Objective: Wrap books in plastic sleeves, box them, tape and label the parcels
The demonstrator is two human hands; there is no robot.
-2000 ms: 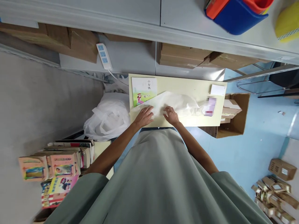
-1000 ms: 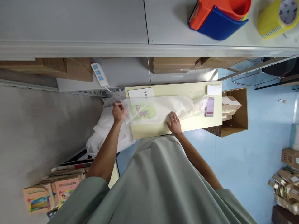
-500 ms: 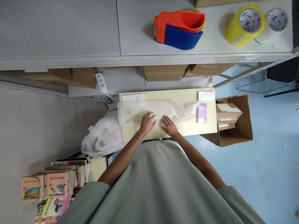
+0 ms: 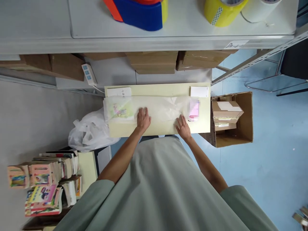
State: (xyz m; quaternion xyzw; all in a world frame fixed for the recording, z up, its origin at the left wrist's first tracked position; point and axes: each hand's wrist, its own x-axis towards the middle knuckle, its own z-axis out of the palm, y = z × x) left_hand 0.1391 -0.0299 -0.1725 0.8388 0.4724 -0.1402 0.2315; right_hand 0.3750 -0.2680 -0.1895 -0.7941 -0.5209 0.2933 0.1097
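A long strip of translucent plastic film (image 4: 158, 107) lies across the cream board (image 4: 163, 128). Its left part covers most of a picture book (image 4: 119, 92), whose colours show faintly through. My left hand (image 4: 143, 120) rests on the film's middle with fingers stretched out. Further right, my right hand (image 4: 183, 127) lies with its fingers spread on the film's near edge. Just beyond those fingers is a pixelated purple-pink item (image 4: 193, 109), partly under the film. A small white card or pad (image 4: 199, 91) sits at the board's far right.
Beyond the board is a grey shelf (image 4: 149, 45) bearing a tape dispenser (image 4: 144, 14) and tape rolls (image 4: 222, 14). An open carton (image 4: 245, 128) stands at right. White plastic bags (image 4: 90, 131), stacked books (image 4: 43, 175) and a power strip (image 4: 89, 74) are at left.
The film was drawn left over the book, then flattened. Since half a second ago my right hand has slid right toward the film's far end; the hands are further apart.
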